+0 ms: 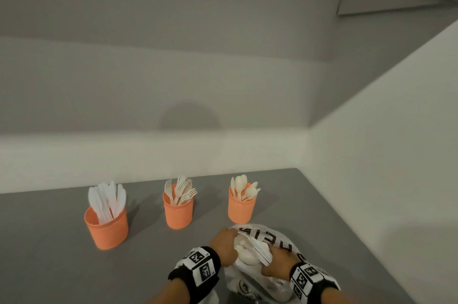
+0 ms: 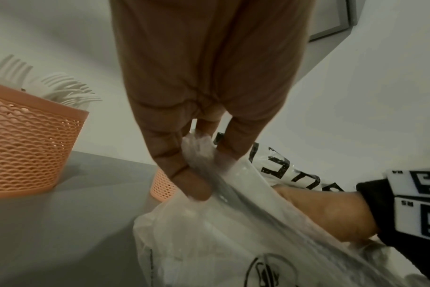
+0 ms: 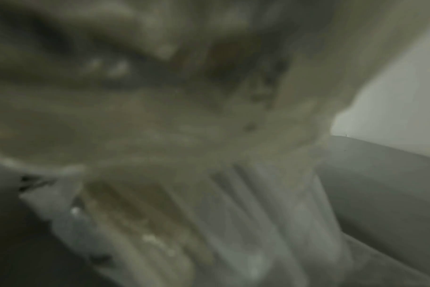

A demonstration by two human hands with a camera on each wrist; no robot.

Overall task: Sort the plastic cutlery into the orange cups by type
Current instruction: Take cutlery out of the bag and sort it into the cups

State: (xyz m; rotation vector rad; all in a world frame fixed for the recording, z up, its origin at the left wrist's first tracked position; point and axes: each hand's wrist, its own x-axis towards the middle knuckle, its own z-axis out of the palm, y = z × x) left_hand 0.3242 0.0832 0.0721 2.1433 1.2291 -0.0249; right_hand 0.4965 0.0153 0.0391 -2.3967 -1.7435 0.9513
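Observation:
Three orange mesh cups stand in a row on the grey table: the left cup [image 1: 106, 228] holds white knives, the middle cup [image 1: 178, 214] forks, the right cup [image 1: 241, 209] spoons. In front of the spoon cup lies a clear printed plastic bag [image 1: 285, 241] with loose white cutlery [image 1: 250, 251] in its mouth. My left hand [image 1: 224, 244] pinches the bag's edge [image 2: 209, 153] between thumb and fingers. My right hand [image 1: 275, 261] reaches into the bag and grips a bundle of the cutlery; its fingertips are hidden. The right wrist view is blurred by bag film [image 3: 160, 116].
The grey table [image 1: 49, 266] ends at a pale wall behind the cups, and another wall [image 1: 384, 155] runs close along the right side. The fork cup [image 2: 25, 151] stands just left of my left hand. Both wrists wear black bands with printed markers.

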